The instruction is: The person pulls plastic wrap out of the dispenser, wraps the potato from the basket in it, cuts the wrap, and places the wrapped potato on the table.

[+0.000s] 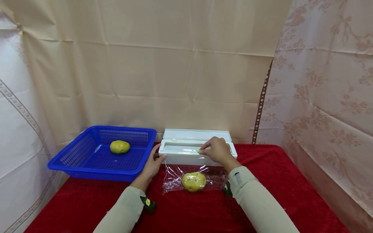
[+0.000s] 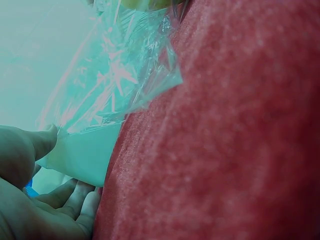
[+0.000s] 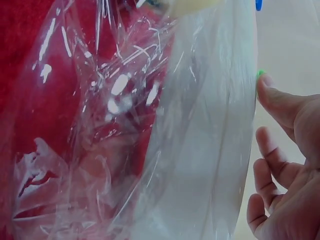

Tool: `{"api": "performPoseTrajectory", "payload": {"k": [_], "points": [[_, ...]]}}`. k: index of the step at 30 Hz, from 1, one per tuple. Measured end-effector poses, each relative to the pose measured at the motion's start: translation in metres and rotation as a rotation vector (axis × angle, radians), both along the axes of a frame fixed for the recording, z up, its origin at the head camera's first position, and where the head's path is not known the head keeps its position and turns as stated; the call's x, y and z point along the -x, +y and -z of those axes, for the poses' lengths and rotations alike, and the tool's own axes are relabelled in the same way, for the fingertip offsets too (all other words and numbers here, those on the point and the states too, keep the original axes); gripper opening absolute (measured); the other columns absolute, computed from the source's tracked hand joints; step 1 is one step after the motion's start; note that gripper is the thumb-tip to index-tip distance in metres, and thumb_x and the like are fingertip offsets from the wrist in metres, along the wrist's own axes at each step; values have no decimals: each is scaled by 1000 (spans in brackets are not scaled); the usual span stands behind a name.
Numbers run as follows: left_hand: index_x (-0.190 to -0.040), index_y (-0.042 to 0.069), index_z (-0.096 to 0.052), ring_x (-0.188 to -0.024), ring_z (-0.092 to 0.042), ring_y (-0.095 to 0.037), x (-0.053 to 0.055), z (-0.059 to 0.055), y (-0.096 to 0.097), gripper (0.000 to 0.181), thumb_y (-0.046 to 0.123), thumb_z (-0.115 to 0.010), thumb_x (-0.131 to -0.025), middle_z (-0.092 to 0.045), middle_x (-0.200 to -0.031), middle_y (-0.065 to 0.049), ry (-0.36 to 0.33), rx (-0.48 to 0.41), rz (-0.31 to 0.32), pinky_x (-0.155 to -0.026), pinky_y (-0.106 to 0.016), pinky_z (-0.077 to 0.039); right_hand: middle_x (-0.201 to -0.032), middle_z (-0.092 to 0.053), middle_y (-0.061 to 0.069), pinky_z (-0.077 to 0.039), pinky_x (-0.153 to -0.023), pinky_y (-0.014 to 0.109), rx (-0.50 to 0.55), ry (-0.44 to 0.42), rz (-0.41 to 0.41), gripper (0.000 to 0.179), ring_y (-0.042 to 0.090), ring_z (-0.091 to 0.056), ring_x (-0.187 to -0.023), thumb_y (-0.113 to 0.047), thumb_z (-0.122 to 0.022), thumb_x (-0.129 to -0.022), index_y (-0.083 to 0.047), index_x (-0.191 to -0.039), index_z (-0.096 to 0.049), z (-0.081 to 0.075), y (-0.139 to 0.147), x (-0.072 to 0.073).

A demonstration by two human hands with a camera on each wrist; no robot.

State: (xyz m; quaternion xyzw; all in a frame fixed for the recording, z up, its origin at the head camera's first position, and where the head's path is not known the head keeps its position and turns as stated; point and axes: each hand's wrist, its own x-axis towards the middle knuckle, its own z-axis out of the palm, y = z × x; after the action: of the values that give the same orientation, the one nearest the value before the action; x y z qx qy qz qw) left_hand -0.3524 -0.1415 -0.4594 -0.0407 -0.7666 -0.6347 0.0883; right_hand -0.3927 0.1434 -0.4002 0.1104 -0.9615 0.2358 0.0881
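A white cling film dispenser stands on the red cloth with its lid tipped back. My left hand grips its left end, thumb on the front and fingers round the side, as the left wrist view shows. At the slot along the top, my right hand pinches a small green slide cutter between thumb and forefinger. Clear cling film hangs from the dispenser's front over the cloth. On that film, in front of the dispenser, a yellow potato lies between my forearms.
Left of the dispenser, a blue plastic basket holds another yellow potato. The table is covered in red velvet cloth. A beige curtain hangs close behind, and a patterned curtain hangs at the right.
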Motion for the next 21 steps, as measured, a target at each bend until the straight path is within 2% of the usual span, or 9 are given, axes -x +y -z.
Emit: {"api": "performPoseTrajectory", "payload": {"k": [5, 6, 13, 21], "points": [[-160, 11, -33, -113, -60, -35, 16, 19, -5, 63, 11, -62, -104, -57, -135, -30, -13, 11, -13, -86, -27, -46, -114, -74, -5, -45, -87, 55, -3, 13, -9, 5, 32, -61, -109, -42, -85, -84, -38, -86, -83, 1, 7, -1], [-160, 13, -34, -113, -60, -33, 17, 20, -5, 63, 13, -62, -104, -58, -135, -29, -12, 13, -13, -87, -26, -46, -113, -75, -5, -45, -87, 56, -2, 19, -11, 5, 33, -61, -109, -42, -85, -83, -38, -86, -83, 1, 8, 0], [-160, 13, -34, -112, -60, -32, 19, 21, -6, 63, 13, -62, -104, -57, -136, -29, -13, 7, -13, -87, -26, -46, -110, -76, -4, -40, -88, 56, 21, 29, -13, 8, 30, -62, -108, -40, -86, -83, -34, -87, -84, 3, 28, -1], [-160, 13, -34, -114, -60, -34, 19, 22, -7, 62, 12, -61, -104, -57, -136, -30, -7, 12, -8, -88, -27, -46, -119, -74, 3, -35, -88, 60, 42, 24, 22, 5, 34, -59, -117, -39, -85, -84, -35, -87, -83, 5, 52, -6]]}}
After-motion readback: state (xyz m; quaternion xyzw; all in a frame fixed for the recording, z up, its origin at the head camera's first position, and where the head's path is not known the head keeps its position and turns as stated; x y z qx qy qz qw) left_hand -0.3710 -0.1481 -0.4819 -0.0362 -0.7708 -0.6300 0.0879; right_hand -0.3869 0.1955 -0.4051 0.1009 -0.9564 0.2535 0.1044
